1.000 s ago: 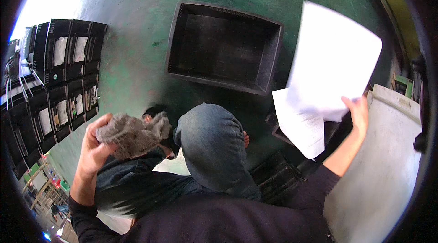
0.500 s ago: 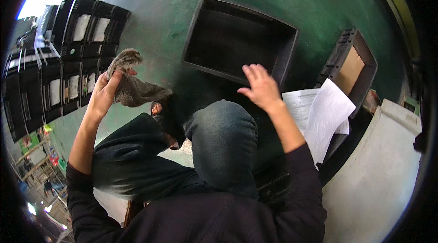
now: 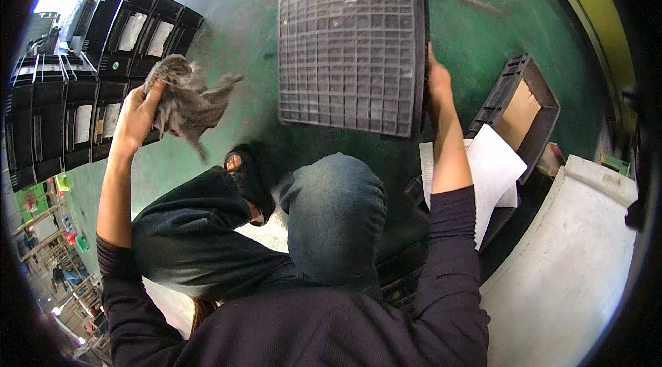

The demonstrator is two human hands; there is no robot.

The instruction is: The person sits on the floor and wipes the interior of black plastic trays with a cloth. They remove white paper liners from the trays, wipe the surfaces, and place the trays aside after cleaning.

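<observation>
A crumpled grey-brown rag (image 3: 193,102) hangs from my left hand (image 3: 138,115), pinched between thumb and fingers out to the left. In front of me is a black plastic crate (image 3: 352,43), turned so that its ribbed grid underside faces me. My right hand (image 3: 438,81) grips the crate at its right edge; the fingers are partly hidden behind that side. The rag and the crate are apart, with green floor showing between them.
Black crates (image 3: 89,115) are stacked at the left. To the right are another black crate (image 3: 545,115) with cardboard inside, white paper sheets (image 3: 493,167) and a pale curved panel (image 3: 569,243). The floor (image 3: 241,29) is green.
My right hand, open above the crate before, now holds its right edge. The crate has been tipped up from inside-up to underside-facing. The rag has shifted slightly left and changed its folds.
</observation>
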